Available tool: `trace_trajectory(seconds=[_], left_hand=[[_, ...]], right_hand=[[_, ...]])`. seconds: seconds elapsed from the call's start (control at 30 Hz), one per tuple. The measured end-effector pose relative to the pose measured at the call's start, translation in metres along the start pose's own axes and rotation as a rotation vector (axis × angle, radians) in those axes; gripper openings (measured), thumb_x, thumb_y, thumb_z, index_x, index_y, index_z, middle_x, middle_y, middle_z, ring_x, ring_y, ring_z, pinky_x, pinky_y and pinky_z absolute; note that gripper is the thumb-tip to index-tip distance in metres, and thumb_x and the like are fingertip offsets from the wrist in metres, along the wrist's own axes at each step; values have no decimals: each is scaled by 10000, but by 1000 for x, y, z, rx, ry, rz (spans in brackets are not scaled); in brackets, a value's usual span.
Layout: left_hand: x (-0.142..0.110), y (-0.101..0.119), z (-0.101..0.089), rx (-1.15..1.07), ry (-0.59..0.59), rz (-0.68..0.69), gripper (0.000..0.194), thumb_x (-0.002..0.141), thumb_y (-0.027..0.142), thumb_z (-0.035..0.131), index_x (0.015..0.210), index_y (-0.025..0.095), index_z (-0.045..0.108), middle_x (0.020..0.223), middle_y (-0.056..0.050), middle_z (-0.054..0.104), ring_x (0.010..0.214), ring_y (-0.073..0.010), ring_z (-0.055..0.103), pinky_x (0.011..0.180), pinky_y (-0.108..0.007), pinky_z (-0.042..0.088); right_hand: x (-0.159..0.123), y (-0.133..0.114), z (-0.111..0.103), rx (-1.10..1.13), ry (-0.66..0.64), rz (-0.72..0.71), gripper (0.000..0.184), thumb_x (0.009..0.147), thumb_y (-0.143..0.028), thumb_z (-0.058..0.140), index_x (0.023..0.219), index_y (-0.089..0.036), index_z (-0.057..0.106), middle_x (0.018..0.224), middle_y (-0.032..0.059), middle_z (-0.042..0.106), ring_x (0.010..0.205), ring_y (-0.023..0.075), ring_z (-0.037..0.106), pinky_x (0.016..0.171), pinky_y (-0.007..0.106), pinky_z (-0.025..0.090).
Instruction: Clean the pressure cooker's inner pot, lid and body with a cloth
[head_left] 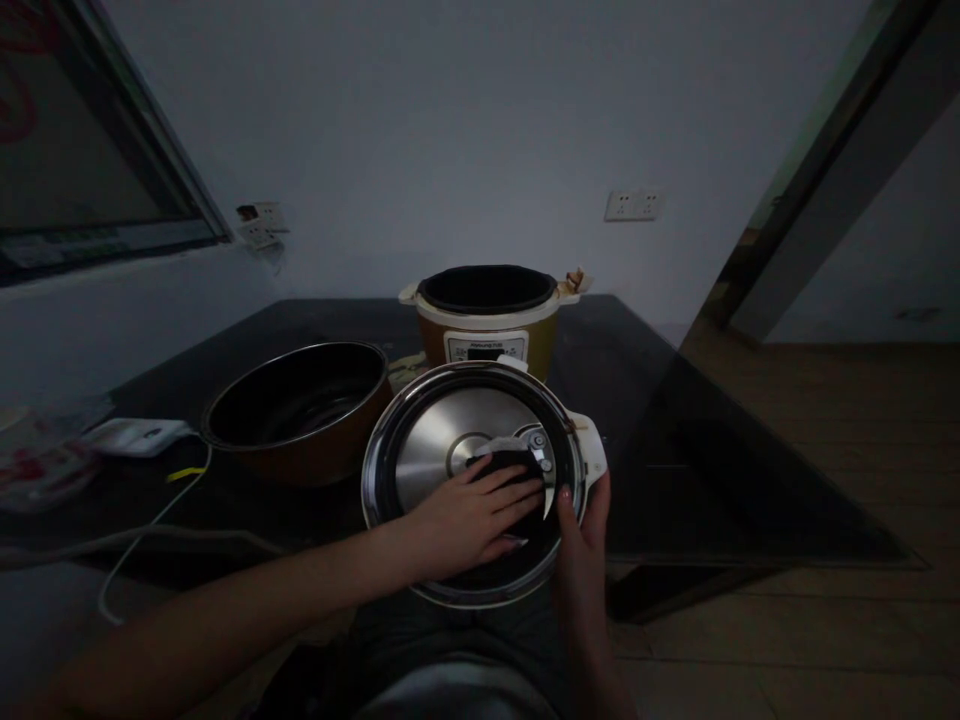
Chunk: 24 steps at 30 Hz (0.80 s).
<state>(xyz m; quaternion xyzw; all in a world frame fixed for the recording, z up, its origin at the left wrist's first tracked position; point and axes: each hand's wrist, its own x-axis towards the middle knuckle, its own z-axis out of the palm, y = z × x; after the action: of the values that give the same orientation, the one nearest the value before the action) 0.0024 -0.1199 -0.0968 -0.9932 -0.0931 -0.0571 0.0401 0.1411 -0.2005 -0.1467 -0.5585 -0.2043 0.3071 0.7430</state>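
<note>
A round pressure cooker lid (431,455) is held up, its metal inner side, dark seal ring and small valve fittings facing me. My left hand (480,510) reaches across from the left and presses a dark cloth (517,462) against the lid's inner face, fingers together and nearly straight. A pale scrap shows at the cloth's upper edge. My right hand (581,535) grips the lid's right rim just below its white handle (591,450), thumb on the inner side. Behind the lid stands the electric pressure cooker (487,325), uncovered, with a dark interior.
On the black table (697,450), a brown pot (300,410) with a dark inside stands at left. Further left lie a white power strip (139,436), its cable, and a plastic bag (49,455). Wall sockets (634,205) are at the back.
</note>
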Motion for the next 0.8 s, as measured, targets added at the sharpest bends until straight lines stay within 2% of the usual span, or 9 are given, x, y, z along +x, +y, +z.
trace_trajectory(seconds=[0.1, 0.2, 0.33, 0.47, 0.53, 0.67, 0.8], left_hand=[[-7, -6, 3, 26, 10, -89, 573, 974, 440, 405, 1477, 188, 293, 1562, -36, 313, 1447, -231, 244, 1171, -423, 172], [-4, -11, 0, 4, 1, -99, 621, 965, 393, 426, 1502, 162, 215, 1583, -56, 256, 1463, -233, 195, 1182, -430, 134], [13, -17, -10, -85, -21, -29, 705, 910, 305, 498, 1507, 132, 165, 1576, -96, 271, 1473, -210, 158, 1200, -433, 49], [29, -27, -18, -173, -73, 51, 730, 883, 265, 517, 1499, 92, 167, 1549, -160, 312, 1462, -188, 204, 1197, -380, 128], [31, -31, -18, -189, -87, 83, 724, 881, 240, 513, 1499, 90, 168, 1552, -157, 306, 1463, -188, 199, 1193, -368, 161], [24, -38, -17, -175, -79, 118, 695, 880, 225, 526, 1491, 121, 211, 1561, -124, 299, 1468, -182, 180, 1194, -373, 168], [2, -43, -16, -86, -57, -8, 664, 864, 229, 576, 1457, 114, 299, 1564, -158, 274, 1464, -230, 199, 1186, -424, 178]], right_hand=[[-1, -1, 1, 36, -1, 11, 849, 796, -546, 614, 1502, -287, 219, 1584, 34, 236, 1442, 226, 237, 1178, 438, 160], [-2, 1, 2, 108, -15, 41, 823, 797, -530, 626, 1491, -330, 231, 1572, 24, 272, 1422, 242, 290, 1161, 475, 208], [0, 6, 0, 105, 8, 43, 840, 793, -520, 639, 1494, -320, 221, 1584, 20, 241, 1432, 229, 267, 1169, 447, 201], [0, 6, -2, -9, 35, 7, 862, 802, -533, 617, 1508, -278, 192, 1596, 34, 198, 1445, 218, 226, 1179, 420, 167], [0, 4, -1, -41, 32, -16, 859, 812, -530, 606, 1511, -256, 188, 1593, 45, 204, 1446, 217, 222, 1183, 416, 147], [-2, 4, 1, -8, 16, -39, 838, 821, -505, 606, 1507, -247, 200, 1587, 53, 222, 1439, 222, 240, 1180, 425, 157], [-2, 6, 2, 57, 1, -6, 834, 817, -482, 623, 1505, -277, 199, 1593, 52, 210, 1434, 238, 254, 1164, 451, 207]])
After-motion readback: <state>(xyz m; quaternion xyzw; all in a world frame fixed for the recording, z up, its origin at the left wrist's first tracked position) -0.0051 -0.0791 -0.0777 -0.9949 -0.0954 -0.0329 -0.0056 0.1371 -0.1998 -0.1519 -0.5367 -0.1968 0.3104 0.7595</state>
